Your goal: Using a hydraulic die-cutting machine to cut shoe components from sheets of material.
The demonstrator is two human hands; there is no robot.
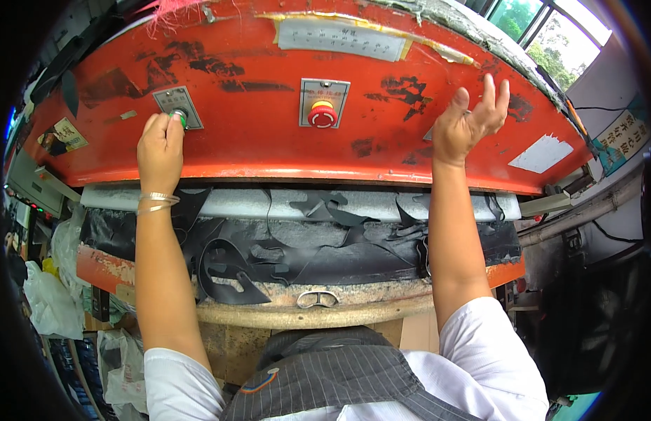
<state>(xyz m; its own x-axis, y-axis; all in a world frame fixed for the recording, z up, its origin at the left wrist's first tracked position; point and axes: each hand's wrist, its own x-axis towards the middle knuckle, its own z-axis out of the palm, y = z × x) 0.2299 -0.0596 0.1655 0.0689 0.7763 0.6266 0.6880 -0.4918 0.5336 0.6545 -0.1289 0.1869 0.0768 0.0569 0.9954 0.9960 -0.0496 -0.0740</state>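
My left hand (160,147), with bangles at the wrist, is closed with its thumb and fingers at a green push button (179,118) on a metal plate. My right hand (471,123) is raised at the right of the red machine front (255,133), its fingers spread and holding nothing. Behind its heel shows only the edge of another plate. Between the hands is a red emergency stop button (322,114) on its own plate. Below, black sheet material (325,245) with cut-out holes lies on the machine bed. A small metal cutting die (317,299) rests at the bed's front edge.
Under the red beam runs a pale bar (269,204) with black scraps over it. Another thin metal-edged piece (425,256) sits beside my right forearm, partly hidden. White plastic bags (52,302) hang at the left. A pipe (585,210) runs along the right wall.
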